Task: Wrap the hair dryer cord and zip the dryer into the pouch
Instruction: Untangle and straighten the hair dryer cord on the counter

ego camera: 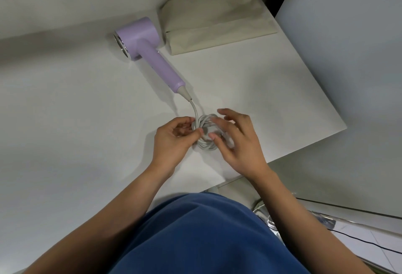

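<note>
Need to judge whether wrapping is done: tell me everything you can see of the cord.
The cord is pale grey-white and rubbery-looking, wound into a small, loose round coil of several loops lying on the white table. One short free stretch curves from the coil to the grey strain relief at the handle end of the lilac hair dryer. The left hand pinches the coil's left side; the right hand has its thumb on it, fingers spread above. No plug shows.

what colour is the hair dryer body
Light purple (lilac), with a pale grey cord boot at the handle's end; the hair dryer shows clearly in the head view.
</note>
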The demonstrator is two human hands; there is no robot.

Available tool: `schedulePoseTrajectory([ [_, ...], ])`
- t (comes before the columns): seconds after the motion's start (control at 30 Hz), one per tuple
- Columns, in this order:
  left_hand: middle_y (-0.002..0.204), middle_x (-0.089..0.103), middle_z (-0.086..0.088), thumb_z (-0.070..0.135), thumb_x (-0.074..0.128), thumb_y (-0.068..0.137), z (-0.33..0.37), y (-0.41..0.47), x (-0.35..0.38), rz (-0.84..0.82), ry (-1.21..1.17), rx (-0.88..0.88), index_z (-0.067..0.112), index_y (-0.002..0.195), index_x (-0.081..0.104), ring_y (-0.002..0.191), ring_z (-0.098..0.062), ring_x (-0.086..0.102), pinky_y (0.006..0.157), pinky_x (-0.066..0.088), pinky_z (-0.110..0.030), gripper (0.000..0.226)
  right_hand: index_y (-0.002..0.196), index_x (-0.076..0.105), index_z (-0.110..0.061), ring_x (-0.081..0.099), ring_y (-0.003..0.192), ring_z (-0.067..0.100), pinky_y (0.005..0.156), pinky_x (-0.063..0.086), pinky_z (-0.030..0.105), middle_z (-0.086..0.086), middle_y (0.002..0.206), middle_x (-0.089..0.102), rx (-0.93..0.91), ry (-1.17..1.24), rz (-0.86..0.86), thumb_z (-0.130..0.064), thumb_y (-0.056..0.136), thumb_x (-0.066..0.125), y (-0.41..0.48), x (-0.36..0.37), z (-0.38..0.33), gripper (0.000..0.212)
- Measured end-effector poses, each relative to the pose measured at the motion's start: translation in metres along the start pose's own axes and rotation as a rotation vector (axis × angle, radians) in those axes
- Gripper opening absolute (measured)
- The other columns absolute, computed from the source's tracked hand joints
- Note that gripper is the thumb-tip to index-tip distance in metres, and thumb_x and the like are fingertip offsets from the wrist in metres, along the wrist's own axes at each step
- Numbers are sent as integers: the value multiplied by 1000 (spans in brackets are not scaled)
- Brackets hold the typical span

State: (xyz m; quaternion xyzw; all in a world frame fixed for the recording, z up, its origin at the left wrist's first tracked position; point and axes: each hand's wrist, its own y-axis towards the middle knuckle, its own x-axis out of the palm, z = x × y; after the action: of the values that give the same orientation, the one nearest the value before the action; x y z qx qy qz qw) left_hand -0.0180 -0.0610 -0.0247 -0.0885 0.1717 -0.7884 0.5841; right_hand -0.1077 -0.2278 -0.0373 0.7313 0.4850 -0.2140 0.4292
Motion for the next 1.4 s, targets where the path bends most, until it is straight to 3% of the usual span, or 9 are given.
schedulePoseTrajectory([
  [0.1, 80, 74, 11, 10, 85, 78, 2, -2, 0, 14, -15, 2, 27, 94, 75, 79, -12, 71, 81, 61, -31, 26, 109, 78, -11, 63, 98, 32, 79, 53, 40, 8, 115, 72, -174, -249, 53, -19, 99, 70, 8, 4, -1, 15],
  [0.23, 86, 76, 8, 14, 84, 79, 3, 0, -3, 0, 89, 34, 23, 101, 77, 87, -12, 73, 84, 60, -30, 25, 105, 78, -13, 62, 84, 30, 66, 53, 40, 7, 99, 72, -164, -331, 78, -12, 93, 73, 16, 7, -4, 13],
  [0.47, 105, 76, 9, 32, 77, 72, 14, 4, -4, -117, 162, 4, 28, 114, 73, 98, -11, 73, 93, 60, -39, 42, 112, 77, -10, 61, 84, 27, 59, 48, 32, 10, 100, 70, -226, -369, 39, -8, 93, 71, 15, -2, 1, 20],
  [0.6, 92, 78, -2, 34, 69, 68, 21, 9, 0, -234, 235, -9, 33, 100, 77, 88, -23, 74, 92, 58, -50, 33, 110, 77, -11, 61, 81, 25, 50, 49, 33, 7, 101, 66, -176, -252, -7, -13, 97, 63, 12, -9, 4, 19],
  [0.67, 89, 77, -8, 34, 70, 68, 22, 7, 1, -229, 229, 10, 27, 90, 79, 82, -27, 72, 87, 57, -44, 25, 108, 77, -13, 64, 77, 24, 50, 52, 37, 4, 102, 65, -128, -173, -51, -17, 98, 67, 15, -14, 10, 15],
  [0.83, 79, 77, 3, 6, 77, 78, 18, 8, -1, -113, 106, -4, 19, 88, 80, 72, -5, 69, 74, 54, -22, 17, 105, 79, -17, 68, 71, 27, 56, 54, 34, -1, 95, 72, -70, -198, -133, -27, 94, 73, 29, -17, 5, 16],
  [1.07, 90, 79, -6, 8, 78, 84, 19, 10, -8, -126, 19, -4, 12, 99, 78, 81, -11, 72, 76, 54, -24, 16, 109, 77, -17, 63, 67, 27, 48, 50, 32, 1, 91, 67, -128, -264, -108, -19, 92, 75, 32, -8, 1, 17],
  [1.2, 103, 77, -13, 11, 74, 91, 19, 8, -8, -215, -127, -86, 10, 109, 75, 99, -30, 73, 86, 56, -38, 19, 105, 78, -16, 64, 69, 26, 48, 49, 31, 1, 91, 70, -187, -294, -54, -15, 89, 80, 33, -10, 7, 16],
  [1.4, 111, 74, -18, 18, 70, 96, 22, 3, -9, -284, -144, -84, 9, 113, 72, 105, -34, 72, 85, 58, -35, 20, 105, 80, -18, 63, 72, 24, 52, 47, 30, -2, 92, 73, -224, -283, -17, -22, 94, 75, 30, -14, 15, 14],
])
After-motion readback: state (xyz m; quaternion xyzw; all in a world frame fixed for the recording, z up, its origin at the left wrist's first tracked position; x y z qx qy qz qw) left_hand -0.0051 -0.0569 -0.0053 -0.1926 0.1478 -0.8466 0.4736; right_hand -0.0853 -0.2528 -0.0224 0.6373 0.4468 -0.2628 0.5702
